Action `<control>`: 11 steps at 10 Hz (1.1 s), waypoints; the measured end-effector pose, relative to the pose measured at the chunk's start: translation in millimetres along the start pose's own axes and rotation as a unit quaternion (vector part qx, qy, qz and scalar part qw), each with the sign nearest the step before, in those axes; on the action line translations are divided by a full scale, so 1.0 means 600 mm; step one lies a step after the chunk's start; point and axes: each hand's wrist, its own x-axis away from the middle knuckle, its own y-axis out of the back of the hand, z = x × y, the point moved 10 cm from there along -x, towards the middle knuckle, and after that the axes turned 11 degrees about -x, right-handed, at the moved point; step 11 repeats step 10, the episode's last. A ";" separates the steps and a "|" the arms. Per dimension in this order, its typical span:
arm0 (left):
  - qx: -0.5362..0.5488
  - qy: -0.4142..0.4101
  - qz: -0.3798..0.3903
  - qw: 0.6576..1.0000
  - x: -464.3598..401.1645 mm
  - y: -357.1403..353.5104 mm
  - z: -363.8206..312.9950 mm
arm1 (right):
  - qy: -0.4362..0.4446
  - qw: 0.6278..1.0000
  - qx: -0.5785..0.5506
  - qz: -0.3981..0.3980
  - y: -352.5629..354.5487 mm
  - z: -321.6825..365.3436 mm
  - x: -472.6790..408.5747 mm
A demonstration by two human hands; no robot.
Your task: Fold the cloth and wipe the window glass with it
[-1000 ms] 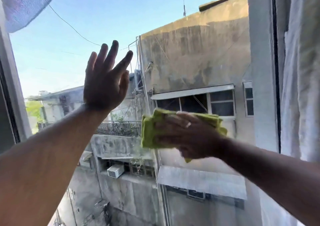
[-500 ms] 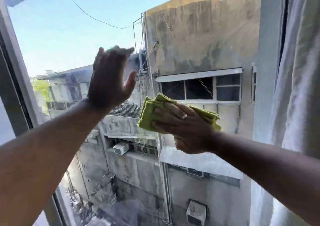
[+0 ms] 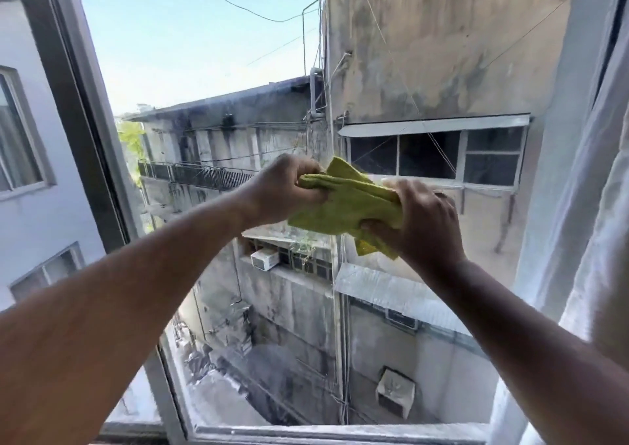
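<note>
window glass [image 3: 211, 70] behind both hands, left hand [image 3: 282, 189], right hand [image 3: 425, 220], on green cloth [image 3: 350, 206]

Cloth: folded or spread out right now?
Folded. The cloth is bunched in layers, edges stacked at its left end, gripped by the left hand and right hand.

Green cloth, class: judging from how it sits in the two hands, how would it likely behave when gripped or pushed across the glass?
The green cloth is probably floppy: a loose corner droops below the right hand. It looks light, bunching easily in the left hand. Its fuzzy surface likely grips rather than slips.
</note>
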 end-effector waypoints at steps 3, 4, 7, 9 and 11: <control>0.343 0.277 0.083 0.894 0.361 0.032 0.354 | -0.324 0.634 -0.616 0.337 -0.314 0.188 0.180; 0.414 0.403 -0.002 0.816 0.593 -0.029 0.513 | -0.397 0.572 -0.592 0.406 -0.481 0.310 0.329; 0.429 0.733 -0.122 0.513 1.377 -0.397 0.735 | -0.520 0.468 -0.328 0.635 -0.858 0.554 1.018; 0.296 0.835 -0.137 0.443 1.691 -0.614 0.774 | -0.494 0.472 -0.216 0.697 -0.975 0.567 1.384; 0.274 0.850 -0.124 0.432 1.746 -0.670 0.783 | -0.478 0.493 -0.167 0.708 -0.992 0.543 1.470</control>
